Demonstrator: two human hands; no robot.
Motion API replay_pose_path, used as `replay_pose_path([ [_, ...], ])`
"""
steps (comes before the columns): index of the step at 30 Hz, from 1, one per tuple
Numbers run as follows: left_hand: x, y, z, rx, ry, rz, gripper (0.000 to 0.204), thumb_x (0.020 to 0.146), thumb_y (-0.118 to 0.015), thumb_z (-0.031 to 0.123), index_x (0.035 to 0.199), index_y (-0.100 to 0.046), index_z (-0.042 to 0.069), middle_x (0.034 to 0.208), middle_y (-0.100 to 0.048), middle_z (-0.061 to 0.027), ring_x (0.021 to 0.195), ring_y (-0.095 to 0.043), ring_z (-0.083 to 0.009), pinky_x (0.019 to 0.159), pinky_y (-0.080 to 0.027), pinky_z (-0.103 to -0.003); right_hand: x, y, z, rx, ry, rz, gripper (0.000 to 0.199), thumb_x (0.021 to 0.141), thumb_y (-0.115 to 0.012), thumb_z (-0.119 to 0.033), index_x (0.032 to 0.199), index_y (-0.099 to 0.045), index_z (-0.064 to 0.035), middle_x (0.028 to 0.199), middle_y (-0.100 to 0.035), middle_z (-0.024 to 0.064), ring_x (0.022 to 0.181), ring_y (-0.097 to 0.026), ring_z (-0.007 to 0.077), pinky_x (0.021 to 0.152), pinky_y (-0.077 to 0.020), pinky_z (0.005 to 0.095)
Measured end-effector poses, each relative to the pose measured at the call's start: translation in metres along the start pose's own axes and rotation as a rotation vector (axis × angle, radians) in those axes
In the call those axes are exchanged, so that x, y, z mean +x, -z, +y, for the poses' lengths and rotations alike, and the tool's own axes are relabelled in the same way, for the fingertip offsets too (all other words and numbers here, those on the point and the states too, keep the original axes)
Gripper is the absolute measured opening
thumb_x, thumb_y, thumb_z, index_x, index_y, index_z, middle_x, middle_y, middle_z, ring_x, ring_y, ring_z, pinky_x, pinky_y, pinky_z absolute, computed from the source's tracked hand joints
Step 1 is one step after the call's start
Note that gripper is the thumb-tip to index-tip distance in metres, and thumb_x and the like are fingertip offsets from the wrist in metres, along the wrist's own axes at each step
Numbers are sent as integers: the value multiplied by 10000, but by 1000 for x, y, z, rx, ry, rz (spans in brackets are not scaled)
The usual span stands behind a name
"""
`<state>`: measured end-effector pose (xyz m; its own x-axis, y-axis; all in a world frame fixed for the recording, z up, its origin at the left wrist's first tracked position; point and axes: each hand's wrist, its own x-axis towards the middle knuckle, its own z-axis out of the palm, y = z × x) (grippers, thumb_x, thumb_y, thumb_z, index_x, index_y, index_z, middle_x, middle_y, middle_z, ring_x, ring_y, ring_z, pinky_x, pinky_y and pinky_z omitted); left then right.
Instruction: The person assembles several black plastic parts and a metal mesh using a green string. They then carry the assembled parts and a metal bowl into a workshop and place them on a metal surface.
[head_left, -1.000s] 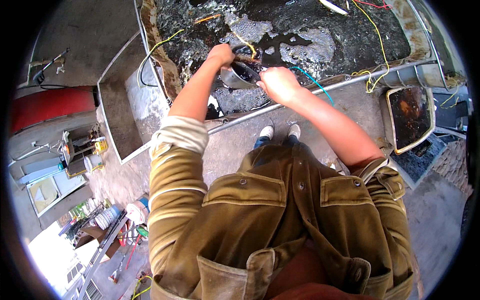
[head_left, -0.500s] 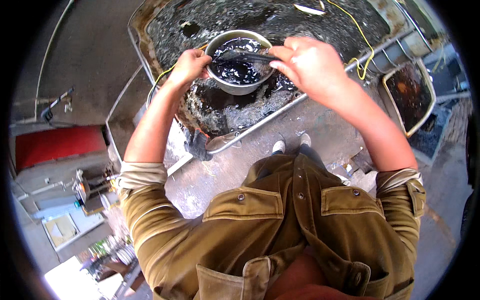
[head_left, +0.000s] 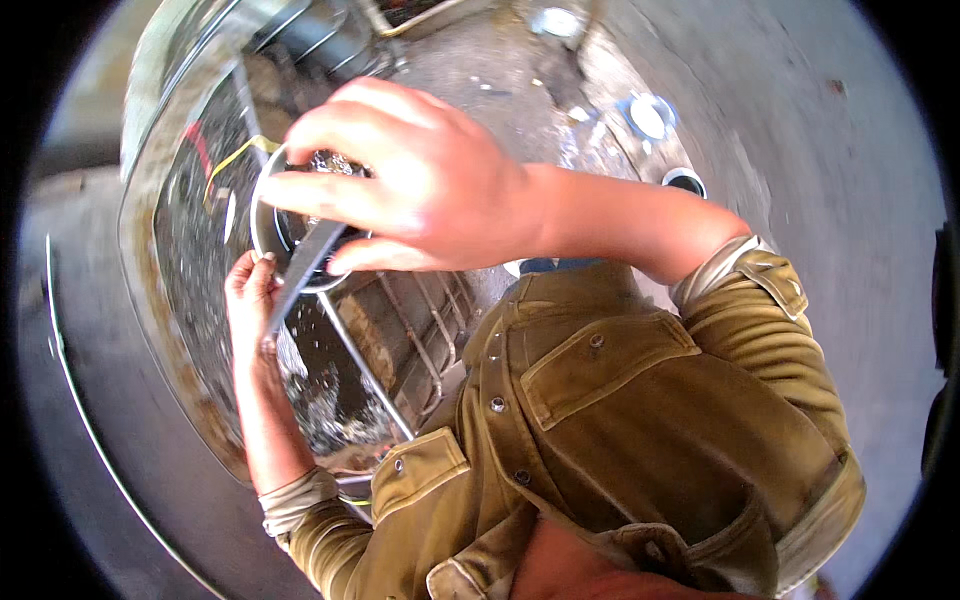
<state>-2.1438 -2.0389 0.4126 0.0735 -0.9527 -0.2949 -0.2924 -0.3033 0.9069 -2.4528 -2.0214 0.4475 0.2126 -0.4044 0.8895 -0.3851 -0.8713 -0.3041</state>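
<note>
At far left we log a thin pale curved line (head_left: 75,375), kind unclear, running out at the bottom edge. Next comes a big tank (head_left: 180,375), blurred, its brown-stained rim bending with the lens; we can't resolve most of the dark surface inside. A red strand (head_left: 199,148) and a yellow cord (head_left: 228,172) show near its upper part, the yellow one running up to the pot and lost there. Left hand (head_left: 250,295): closed in a pinch at the lower-left rim of the metal pot (head_left: 259,232), thumb on the near side, other fingertips partly hidden. The pot is just in front of the person at the tank's edge; we see rim and some dark liquid (head_left: 328,163), the rest covered. A flat grey strip (head_left: 300,278) crosses the pot's near side, one end by the left wrist, the other under the right hand (head_left: 400,190); can't tell what it is. That hand is part spread over the pot, fingers apart; we can't confirm a grip on the strip. Behind it, a tray (head_left: 428,20) is cut off by the top edge. Floor items farther right, including a blue-and-white one (head_left: 648,118), are too small to identify.
</note>
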Motion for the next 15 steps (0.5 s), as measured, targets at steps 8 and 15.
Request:
replay_pose_path([
  [8, 27, -255, -46, -4, 49, -433, 103, 836, -522, 97, 754, -569, 57, 601, -539, 18, 470, -496, -57, 435, -434, -182, -289, 199, -59, -371, -980, -162, 472, 686, -682, -225, 1106, -514, -90, 1063, -502, 119, 961, -518, 268, 789, -449, 359],
  [15, -11, -458, -147, 134, 38, -592, 120, 826, -520, 82, 710, -550, 80, 594, -509, 23, 473, -466, -57, 441, -435, -202, -538, 300, -215, -621, -1836, 158, 363, 728, -629, -154, 1052, -537, -19, 914, -559, 149, 678, -561, 243, 658, -460, 334],
])
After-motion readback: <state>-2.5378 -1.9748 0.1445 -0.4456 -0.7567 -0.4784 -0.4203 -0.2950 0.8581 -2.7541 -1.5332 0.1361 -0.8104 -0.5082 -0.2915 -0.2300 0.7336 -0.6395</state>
